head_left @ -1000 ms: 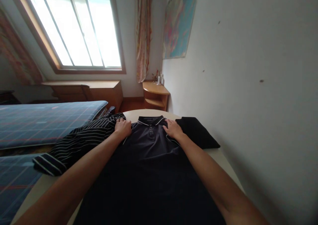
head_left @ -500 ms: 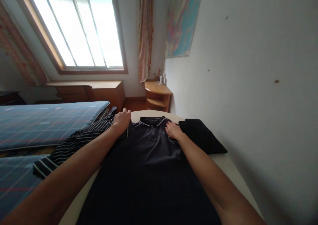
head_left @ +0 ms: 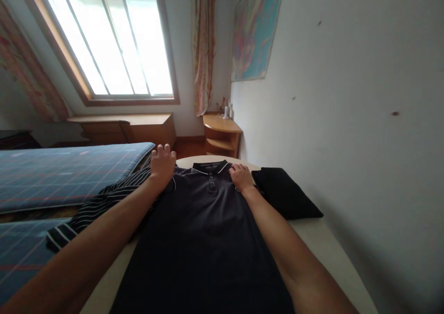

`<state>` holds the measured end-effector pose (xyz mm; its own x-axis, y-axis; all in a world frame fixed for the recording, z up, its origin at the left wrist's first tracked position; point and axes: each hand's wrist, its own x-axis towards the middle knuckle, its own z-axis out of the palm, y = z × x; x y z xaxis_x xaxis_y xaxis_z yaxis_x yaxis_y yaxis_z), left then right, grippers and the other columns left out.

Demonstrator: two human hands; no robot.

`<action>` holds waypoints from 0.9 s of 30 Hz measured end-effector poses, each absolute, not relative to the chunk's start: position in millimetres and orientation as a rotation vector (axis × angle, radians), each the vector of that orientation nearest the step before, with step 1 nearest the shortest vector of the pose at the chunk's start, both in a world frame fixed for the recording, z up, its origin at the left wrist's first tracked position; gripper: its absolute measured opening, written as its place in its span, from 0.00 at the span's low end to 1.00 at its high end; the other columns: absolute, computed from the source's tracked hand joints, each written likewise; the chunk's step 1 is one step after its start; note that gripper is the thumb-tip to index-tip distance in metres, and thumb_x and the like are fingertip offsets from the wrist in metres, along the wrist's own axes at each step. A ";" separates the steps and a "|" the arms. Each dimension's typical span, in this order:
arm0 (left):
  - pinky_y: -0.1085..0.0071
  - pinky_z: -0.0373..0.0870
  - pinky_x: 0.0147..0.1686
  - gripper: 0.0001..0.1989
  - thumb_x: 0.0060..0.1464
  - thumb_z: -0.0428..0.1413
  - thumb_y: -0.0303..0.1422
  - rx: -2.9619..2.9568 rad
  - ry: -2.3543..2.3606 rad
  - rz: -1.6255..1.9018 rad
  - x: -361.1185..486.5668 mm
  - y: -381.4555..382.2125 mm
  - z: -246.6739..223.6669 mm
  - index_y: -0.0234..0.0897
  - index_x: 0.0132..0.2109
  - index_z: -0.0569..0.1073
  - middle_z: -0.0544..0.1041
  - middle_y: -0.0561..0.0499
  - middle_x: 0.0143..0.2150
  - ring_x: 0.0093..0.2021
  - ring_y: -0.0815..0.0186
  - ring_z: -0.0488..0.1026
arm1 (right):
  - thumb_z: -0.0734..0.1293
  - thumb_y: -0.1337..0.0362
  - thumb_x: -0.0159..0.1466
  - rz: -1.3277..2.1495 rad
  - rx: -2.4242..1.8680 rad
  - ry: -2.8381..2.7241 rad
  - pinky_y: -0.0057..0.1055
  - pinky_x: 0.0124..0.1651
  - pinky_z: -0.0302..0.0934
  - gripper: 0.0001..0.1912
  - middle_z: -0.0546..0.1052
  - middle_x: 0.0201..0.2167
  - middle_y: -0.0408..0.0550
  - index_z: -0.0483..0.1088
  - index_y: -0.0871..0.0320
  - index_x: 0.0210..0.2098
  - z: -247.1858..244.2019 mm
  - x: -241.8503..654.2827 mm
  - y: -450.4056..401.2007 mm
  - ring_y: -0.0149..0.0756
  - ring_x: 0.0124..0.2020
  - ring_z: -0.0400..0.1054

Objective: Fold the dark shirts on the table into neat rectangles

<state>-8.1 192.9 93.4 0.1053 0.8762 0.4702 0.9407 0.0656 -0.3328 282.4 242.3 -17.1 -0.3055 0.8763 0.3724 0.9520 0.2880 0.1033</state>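
The fingers of the left hand [head_left: 163,165] are pointed up and away, slightly bent and a little apart, and are seen from the back at the far left shoulder of a dark polo shirt [head_left: 208,230]; whether any cloth is pinched under them cannot be told, since the palm side is hidden. The fingers of the right hand [head_left: 242,177] are loosely curled, close to one another, and are laid on the shirt's far right shoulder, just beside the collar [head_left: 219,168]; whether fabric is gripped there cannot be told either. The shirt is spread front up on a pale table [head_left: 321,240], with its collar at the far end and its body run toward the near edge of the view. On the open-shelved corner unit [head_left: 222,124], at the far end of the room, small white items [head_left: 226,112] are stood (too small to be made out).

Both arms are stretched forward from the near corners, the left one passed over part of a striped garment [head_left: 107,197], the right one over the shirt's right side. By the right hand, on the table's right side, a black cloth [head_left: 286,193] is laid flat. At the left, a blue plaid mattress [head_left: 62,170] is seen beyond the striped garment.
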 end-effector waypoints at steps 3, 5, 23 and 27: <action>0.56 0.65 0.52 0.18 0.65 0.41 0.23 -1.936 -1.673 -0.129 24.1 174.2 82.8 0.32 0.50 0.75 0.68 0.35 0.61 0.59 0.49 0.65 | 0.54 0.69 0.71 -0.550 -1.598 -2.359 0.41 0.53 0.54 0.17 0.75 0.50 0.58 0.74 0.59 0.47 -8.2 269.9 225.6 0.46 0.52 0.63; 0.55 0.66 0.51 0.18 0.65 0.42 0.23 -2.138 -1.709 -0.108 50.2 157.7 68.1 0.32 0.51 0.74 0.71 0.35 0.56 0.56 0.49 0.68 | 0.55 0.66 0.71 -0.541 -1.566 -2.332 0.40 0.51 0.54 0.16 0.75 0.47 0.58 0.73 0.59 0.46 -5.1 259.6 210.8 0.46 0.49 0.64; 0.55 0.50 0.68 0.23 0.66 0.45 0.38 -2.384 -1.761 -0.635 63.9 42.9 -33.7 0.40 0.64 0.67 0.63 0.46 0.69 0.70 0.55 0.55 | 0.49 0.52 0.74 0.135 -1.573 -2.202 0.40 0.68 0.44 0.26 0.67 0.64 0.49 0.68 0.54 0.59 -24.5 272.4 76.5 0.39 0.66 0.56; 0.46 0.49 0.67 0.28 0.65 0.46 0.44 -2.420 -1.891 -0.493 58.8 19.6 -37.4 0.43 0.69 0.60 0.55 0.46 0.73 0.72 0.47 0.48 | 0.51 0.45 0.71 0.133 -1.662 -2.234 0.48 0.71 0.33 0.31 0.58 0.70 0.48 0.61 0.52 0.66 -31.9 271.1 53.4 0.43 0.72 0.42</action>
